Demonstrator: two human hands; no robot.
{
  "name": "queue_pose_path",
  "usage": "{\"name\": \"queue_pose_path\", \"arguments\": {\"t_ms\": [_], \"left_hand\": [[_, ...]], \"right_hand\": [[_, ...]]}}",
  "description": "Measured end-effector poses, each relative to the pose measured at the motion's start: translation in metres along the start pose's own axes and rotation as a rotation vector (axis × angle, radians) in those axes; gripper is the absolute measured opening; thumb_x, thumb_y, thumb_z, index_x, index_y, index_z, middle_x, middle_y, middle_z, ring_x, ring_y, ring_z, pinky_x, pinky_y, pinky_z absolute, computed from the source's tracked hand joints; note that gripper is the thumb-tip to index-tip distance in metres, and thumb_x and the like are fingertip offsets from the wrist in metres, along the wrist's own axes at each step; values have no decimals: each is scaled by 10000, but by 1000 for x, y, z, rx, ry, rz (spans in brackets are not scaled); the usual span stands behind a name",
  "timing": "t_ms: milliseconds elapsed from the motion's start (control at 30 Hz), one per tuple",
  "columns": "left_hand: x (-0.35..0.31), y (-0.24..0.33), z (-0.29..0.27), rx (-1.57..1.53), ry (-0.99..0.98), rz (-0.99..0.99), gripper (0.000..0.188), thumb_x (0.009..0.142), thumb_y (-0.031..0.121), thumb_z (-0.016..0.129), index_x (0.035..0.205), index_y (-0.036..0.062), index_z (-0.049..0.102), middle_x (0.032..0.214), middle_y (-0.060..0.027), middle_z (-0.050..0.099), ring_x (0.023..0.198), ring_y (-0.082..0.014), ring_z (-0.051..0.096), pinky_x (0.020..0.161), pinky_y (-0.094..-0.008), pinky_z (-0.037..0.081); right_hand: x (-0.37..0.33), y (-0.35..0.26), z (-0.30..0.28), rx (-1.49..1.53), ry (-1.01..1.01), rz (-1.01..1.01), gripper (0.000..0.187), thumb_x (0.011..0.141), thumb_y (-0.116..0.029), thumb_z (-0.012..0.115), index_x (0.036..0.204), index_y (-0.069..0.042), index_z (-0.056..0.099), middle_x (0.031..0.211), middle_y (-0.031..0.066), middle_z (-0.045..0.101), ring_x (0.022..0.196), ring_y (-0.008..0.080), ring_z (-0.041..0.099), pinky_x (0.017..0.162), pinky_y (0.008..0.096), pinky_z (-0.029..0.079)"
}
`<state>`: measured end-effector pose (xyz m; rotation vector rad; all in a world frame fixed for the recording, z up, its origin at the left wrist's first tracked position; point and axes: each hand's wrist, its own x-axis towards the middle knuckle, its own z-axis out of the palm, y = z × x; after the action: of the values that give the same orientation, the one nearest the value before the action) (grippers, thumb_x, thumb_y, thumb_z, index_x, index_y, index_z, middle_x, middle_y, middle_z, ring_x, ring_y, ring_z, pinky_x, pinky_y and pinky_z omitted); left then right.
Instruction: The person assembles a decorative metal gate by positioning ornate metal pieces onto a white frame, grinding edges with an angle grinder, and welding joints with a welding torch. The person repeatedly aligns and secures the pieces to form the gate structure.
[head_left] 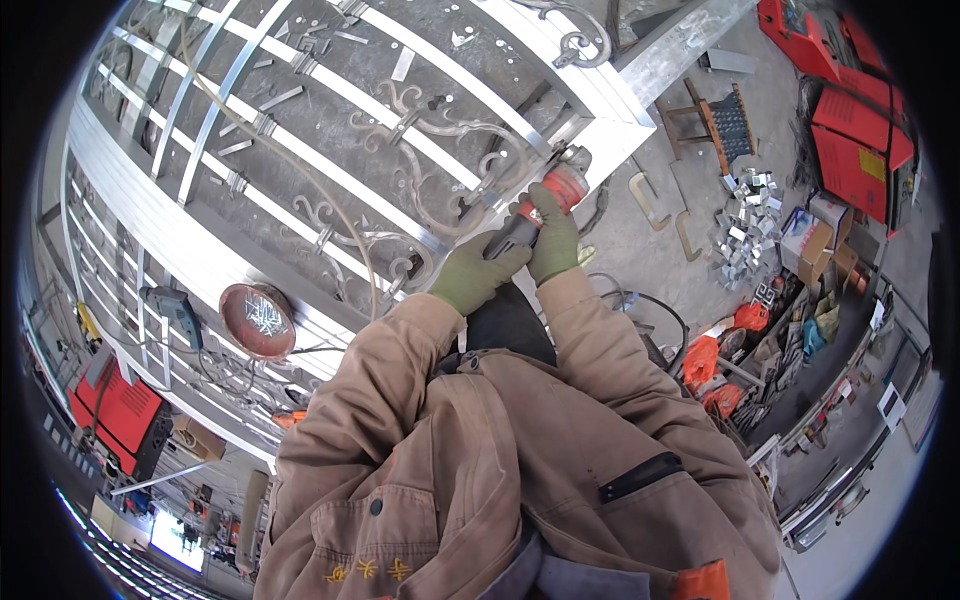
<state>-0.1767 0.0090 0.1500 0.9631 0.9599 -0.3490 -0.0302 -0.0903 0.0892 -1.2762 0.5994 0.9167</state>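
A person in a brown work jacket stoops over a silver metal frame with scrollwork between its bars. Both gloved hands grasp a red and black angle grinder, held above the frame's near edge, close to its right-hand corner. The right hand wraps the body nearer the head; the left hand grips the dark rear end. The grinder's long axis slants from the left hand up and rightward, so its head points away from the person, toward that corner. The right hand is nearer to it. Whether the disc touches metal cannot be told.

Toward the frame's left side, a rusty round bowl holds screws, with a power drill just beside it. Beyond the right-hand corner, cut metal pieces lie heaped on the floor, near two C-shaped clamps.
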Motion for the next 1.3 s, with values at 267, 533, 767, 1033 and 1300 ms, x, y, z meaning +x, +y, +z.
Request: {"name": "queue_pose_path", "arguments": {"t_ms": [267, 533, 767, 1033, 1300], "left_hand": [[-4, 5, -5, 16, -7, -52, 592, 1050, 533, 885, 1356, 34, 801, 968, -2, 754, 764, -92, 656, 633, -296, 503], [-6, -1, -10, 58, 11, -23, 576, 1046, 536, 887, 1349, 52, 807, 948, -4, 749, 761, -90, 640, 624, -292, 486], [-2, 2, -13, 47, -28, -68, 598, 1048, 551, 881, 1369, 53, 797, 936, -20, 755, 768, -96, 651, 628, -294, 489], [1, 0, -12, 48, -39, -39, 589, 1059, 564, 873, 1352, 59, 792, 912, -22, 745, 740, -91, 636, 620, -295, 480], [-1, -2, -18, 62, -80, -106, 718, 1045, 559, 883, 1519, 34, 760, 952, -14, 749, 763, -106, 646, 627, -300, 496]], "right_hand": [[2, 9, 0, 11, 8, -42, 365, 1019, -203, 918, 1253, -37, 691, 1073, 117, 777, 908, 277, 794, 802, 452, 678], [-11, 12, 7, 4, 28, -36, 418, 1005, -191, 926, 1302, -9, 694, 1135, 105, 781, 967, 263, 805, 865, 425, 661], [-10, 12, 10, 18, 70, -52, 404, 996, -181, 933, 1296, -18, 717, 1134, 99, 791, 956, 241, 803, 859, 415, 664], [-12, 7, 13, 22, 66, -58, 374, 1000, -162, 925, 1295, -37, 732, 1120, 88, 803, 943, 230, 798, 856, 407, 665], [-14, 13, 12, 22, 63, -63, 374, 1018, -173, 918, 1302, -35, 717, 1123, 94, 798, 945, 247, 798, 852, 422, 662]]}}
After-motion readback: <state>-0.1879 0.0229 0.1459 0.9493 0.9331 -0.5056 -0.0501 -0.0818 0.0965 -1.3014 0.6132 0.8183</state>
